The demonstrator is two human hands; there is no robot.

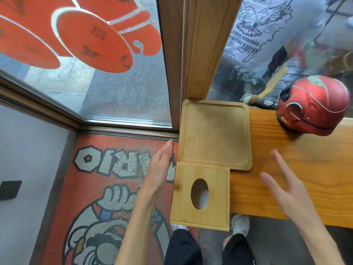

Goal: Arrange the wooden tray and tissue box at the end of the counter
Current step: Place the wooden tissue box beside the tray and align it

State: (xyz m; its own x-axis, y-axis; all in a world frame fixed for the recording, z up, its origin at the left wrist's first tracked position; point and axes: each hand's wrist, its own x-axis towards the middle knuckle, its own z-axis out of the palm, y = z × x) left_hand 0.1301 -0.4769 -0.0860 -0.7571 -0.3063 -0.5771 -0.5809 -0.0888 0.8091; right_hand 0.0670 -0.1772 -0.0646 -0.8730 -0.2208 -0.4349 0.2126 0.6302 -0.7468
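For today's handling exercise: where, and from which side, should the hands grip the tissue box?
Probably both hands on the tissue box by its opposite side walls, one from each side: the top is flat with only an oval hole, and the left hand is already beside its left wall.

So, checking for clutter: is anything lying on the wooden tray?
No, the wooden tray shows only bare wood, with the tissue box beside it.

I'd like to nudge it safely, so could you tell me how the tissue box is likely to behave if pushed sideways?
The tissue box looks like rigid bamboo, so it should slide as one stiff piece. Its broad flat shape suggests it won't roll or tip. It sits at the end of the counter, apparently overhanging the edge, so a push leftward might drop it.
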